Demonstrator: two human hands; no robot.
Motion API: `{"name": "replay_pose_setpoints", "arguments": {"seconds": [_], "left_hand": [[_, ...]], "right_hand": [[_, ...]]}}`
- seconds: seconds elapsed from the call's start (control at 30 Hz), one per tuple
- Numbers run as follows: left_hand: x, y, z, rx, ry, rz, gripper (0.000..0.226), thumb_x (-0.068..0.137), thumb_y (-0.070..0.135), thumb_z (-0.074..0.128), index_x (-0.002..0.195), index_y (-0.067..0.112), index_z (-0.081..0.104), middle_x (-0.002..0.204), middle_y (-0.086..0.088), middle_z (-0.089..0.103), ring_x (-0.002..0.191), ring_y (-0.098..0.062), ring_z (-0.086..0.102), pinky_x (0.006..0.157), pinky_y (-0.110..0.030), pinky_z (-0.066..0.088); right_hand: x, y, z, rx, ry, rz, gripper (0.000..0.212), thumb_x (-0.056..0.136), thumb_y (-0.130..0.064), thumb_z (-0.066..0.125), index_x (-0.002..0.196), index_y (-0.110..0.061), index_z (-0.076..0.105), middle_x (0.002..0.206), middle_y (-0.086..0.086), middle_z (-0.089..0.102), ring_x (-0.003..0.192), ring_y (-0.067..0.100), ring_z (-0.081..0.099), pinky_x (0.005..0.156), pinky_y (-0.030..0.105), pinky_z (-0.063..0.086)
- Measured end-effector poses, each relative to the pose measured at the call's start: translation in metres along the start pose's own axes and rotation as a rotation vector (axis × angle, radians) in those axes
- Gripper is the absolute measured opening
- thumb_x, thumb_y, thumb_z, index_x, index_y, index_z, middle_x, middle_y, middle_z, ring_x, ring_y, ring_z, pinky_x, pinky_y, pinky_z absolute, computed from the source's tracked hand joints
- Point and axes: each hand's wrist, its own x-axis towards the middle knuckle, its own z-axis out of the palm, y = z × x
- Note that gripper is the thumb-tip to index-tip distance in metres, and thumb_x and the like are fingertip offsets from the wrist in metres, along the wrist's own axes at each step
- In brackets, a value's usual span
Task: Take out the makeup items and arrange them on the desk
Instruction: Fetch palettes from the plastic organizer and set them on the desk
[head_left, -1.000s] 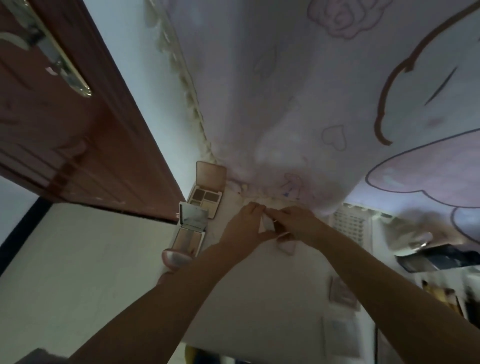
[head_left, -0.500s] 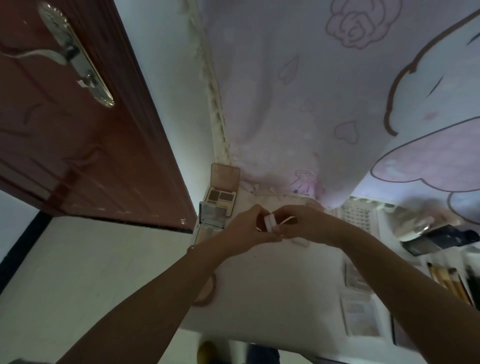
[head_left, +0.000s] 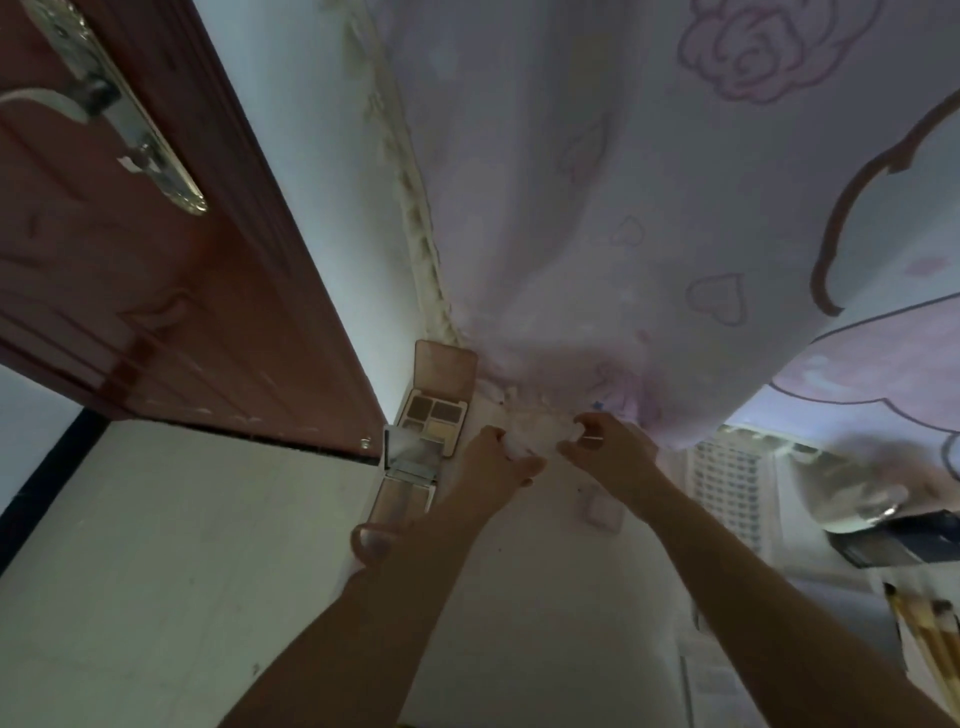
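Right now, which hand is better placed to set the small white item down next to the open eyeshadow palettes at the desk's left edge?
Probably the left hand: it pinches the small white item and sits right beside the open eyeshadow palettes. The right hand is farther right, holding something thin I cannot identify.

Both bare forearms reach far forward; the left hand (head_left: 498, 462) and right hand (head_left: 605, 449) sit close together, fingers curled, slightly apart.
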Motion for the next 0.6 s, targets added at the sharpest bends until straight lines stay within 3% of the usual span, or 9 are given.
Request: {"name": "replay_pose_setpoints", "arguments": {"seconds": [0.07,0.13,0.2,0.23,0.3,0.4,0.5,0.6], "left_hand": [[0.013,0.001,0.005,0.092,0.184,0.052,0.024,0.07,0.024,0.075,0.077,0.016,0.054,0.078,-0.005,0.062,0.071,-0.022,0.062,0.07,-0.038,0.057],[0.024,0.003,0.008,0.037,0.309,0.111,0.03,0.067,0.034,0.075,0.075,0.022,0.049,0.077,0.0,0.06,0.073,-0.02,0.06,0.062,-0.025,0.051],[0.037,0.003,0.012,0.059,0.333,0.135,0.043,0.066,0.054,0.072,0.086,0.022,0.051,0.084,-0.001,0.062,0.08,-0.02,0.06,0.069,-0.03,0.05],[0.043,0.001,0.014,0.218,0.348,0.139,0.053,0.068,0.064,0.068,0.097,0.022,0.052,0.093,-0.002,0.063,0.087,-0.022,0.06,0.075,-0.035,0.049],[0.053,-0.009,0.02,0.63,0.472,0.205,0.065,0.074,0.067,0.058,0.114,0.015,0.054,0.11,-0.008,0.059,0.1,-0.028,0.054,0.082,-0.038,0.046],[0.054,-0.016,0.024,0.757,0.62,0.255,0.059,0.077,0.055,0.065,0.109,0.005,0.061,0.106,-0.019,0.057,0.096,-0.035,0.054,0.076,-0.042,0.043],[0.054,-0.021,0.03,0.897,0.647,0.255,0.051,0.069,0.046,0.076,0.096,0.005,0.063,0.091,-0.017,0.059,0.085,-0.033,0.059,0.067,-0.04,0.045],[0.055,-0.023,0.032,0.903,0.559,0.168,0.048,0.078,0.045,0.067,0.106,0.007,0.056,0.107,-0.014,0.054,0.101,-0.033,0.051,0.079,-0.041,0.04]], "right_hand": [[0.01,-0.008,0.007,-0.031,0.106,-0.04,0.045,0.08,-0.049,0.064,0.12,-0.029,0.058,0.108,-0.004,0.065,0.093,0.007,0.057,0.081,0.004,0.04],[0.023,-0.013,0.013,0.154,0.115,-0.081,0.039,0.081,-0.039,0.065,0.114,-0.018,0.06,0.092,0.0,0.061,0.065,-0.005,0.043,0.062,-0.01,0.028],[0.034,-0.018,0.02,0.293,0.103,-0.115,0.022,0.084,-0.029,0.063,0.102,-0.018,0.057,0.082,-0.004,0.055,0.066,0.0,0.049,0.06,-0.007,0.029],[0.039,-0.02,0.024,0.349,0.102,-0.13,0.015,0.085,-0.021,0.063,0.097,-0.016,0.056,0.083,-0.002,0.058,0.076,0.014,0.057,0.061,0.0,0.033],[0.05,-0.018,0.032,0.384,0.112,-0.16,0.019,0.084,-0.013,0.067,0.097,-0.003,0.057,0.092,0.011,0.065,0.09,0.03,0.06,0.063,0.01,0.035],[0.057,-0.006,0.039,0.248,0.083,-0.174,0.038,0.082,-0.026,0.071,0.108,-0.003,0.055,0.107,0.013,0.061,0.099,0.027,0.056,0.077,0.021,0.037],[0.059,0.006,0.042,0.129,0.095,-0.217,0.041,0.083,-0.029,0.068,0.115,-0.007,0.054,0.115,0.009,0.057,0.109,0.024,0.052,0.081,0.015,0.03],[0.059,0.006,0.042,-0.002,0.095,-0.262,0.045,0.085,-0.031,0.065,0.122,-0.01,0.051,0.125,0.008,0.052,0.118,0.024,0.045,0.09,0.022,0.032]]}}
